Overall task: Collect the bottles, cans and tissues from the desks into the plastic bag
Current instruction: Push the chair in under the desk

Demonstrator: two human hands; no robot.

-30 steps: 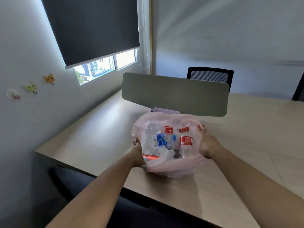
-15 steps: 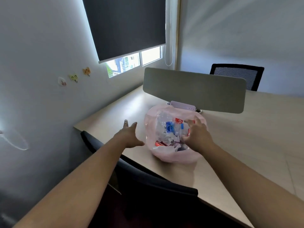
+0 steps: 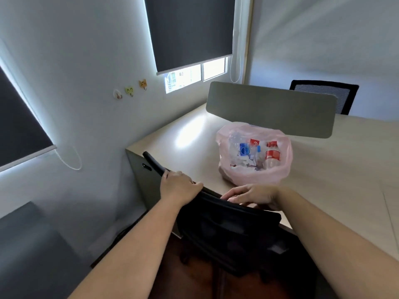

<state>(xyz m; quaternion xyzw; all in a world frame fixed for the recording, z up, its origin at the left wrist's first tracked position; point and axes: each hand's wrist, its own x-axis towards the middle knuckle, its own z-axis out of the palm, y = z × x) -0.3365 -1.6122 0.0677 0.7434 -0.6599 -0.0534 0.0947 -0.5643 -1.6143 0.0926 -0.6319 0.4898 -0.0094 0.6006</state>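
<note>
Both hands are on the top edge of the black chair [image 3: 226, 221] that stands pushed against the near edge of the tabletop [image 3: 323, 190]: the left hand [image 3: 180, 185] is curled over the rim and grips it, while the right hand [image 3: 252, 194] lies flatter, fingers spread along the rim, and whether it grips or only rests I cannot tell. The plastic bag [image 3: 254, 155] sits on the tabletop just beyond the hands, held by neither, its mouth open and upward, with clear bottles [image 3: 245, 151], red-labelled ones and white crumpled tissues showing through the thin pink film. The step in hand looks like shifting the chair, and it seems best done with an even pull from both hands so the back does not twist, and gently enough that any knock against the desk edge does not tip the full, soft bag, which stands only on its own contents. No loose bottle, can or tissue shows on the part of the tabletop in view, so the collecting appears close to done here, though the far right is cut off. The tabletop is pale wood grain, smooth, with a bright patch of window glare left of the bag. A grey divider panel [image 3: 269, 113] stands just behind the bag, a second black chair [image 3: 323, 93] beyond it. The walls are white, with dark roller blinds [image 3: 190, 31] drawn most of the way down and three small hooks [image 3: 129, 91] on the left wall
</note>
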